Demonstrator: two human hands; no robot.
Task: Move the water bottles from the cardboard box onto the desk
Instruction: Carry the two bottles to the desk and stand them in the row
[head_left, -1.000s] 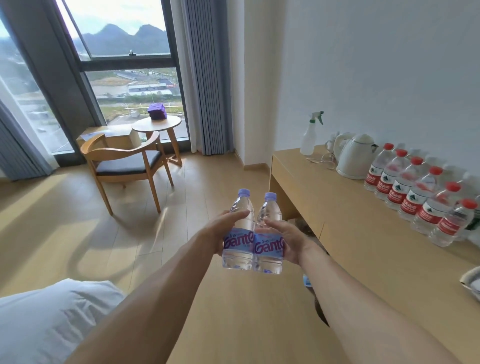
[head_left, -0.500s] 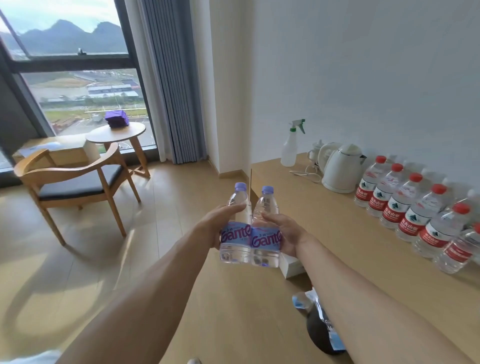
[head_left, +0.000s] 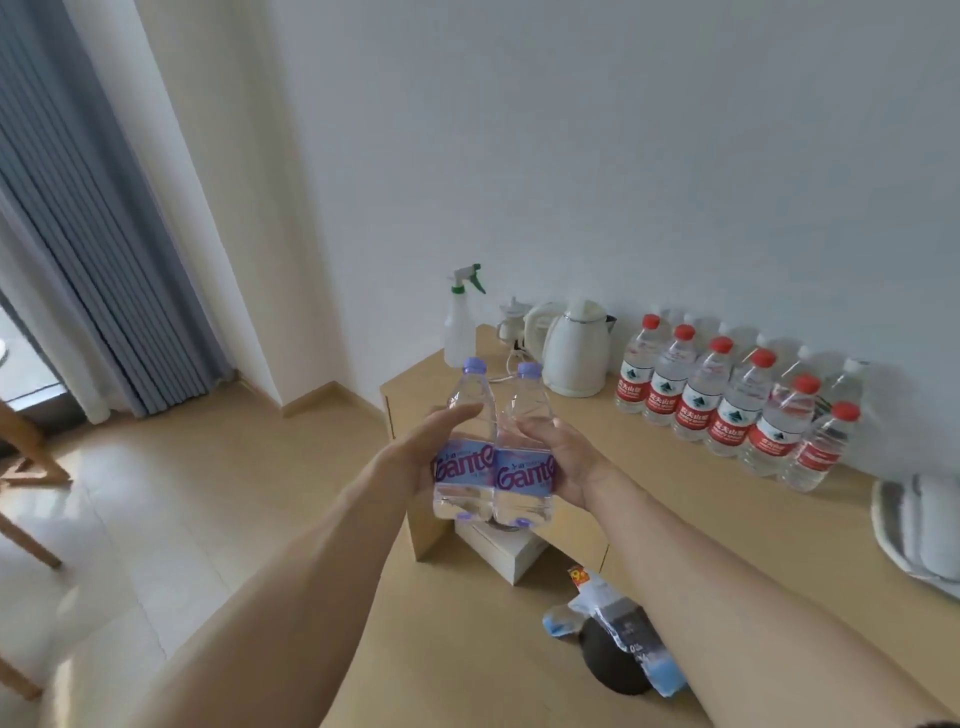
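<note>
While both arms reach forward, two purple-capped water bottles are held upright and pressed side by side in the air, in front of the wooden surface.

The left hand wraps the left bottle with its thumb lying across the front, and the right hand wraps the right bottle the same way; each bottle wears a purple label and the two touch along their sides. On the surface behind them a row of red-capped water bottles stands along the white wall, with a white electric kettle just left of the row and a white spray bottle at the far corner. A small pale box sits on the floor below the held bottles, and a crumpled plastic wrapper lies nearer the person.
</note>
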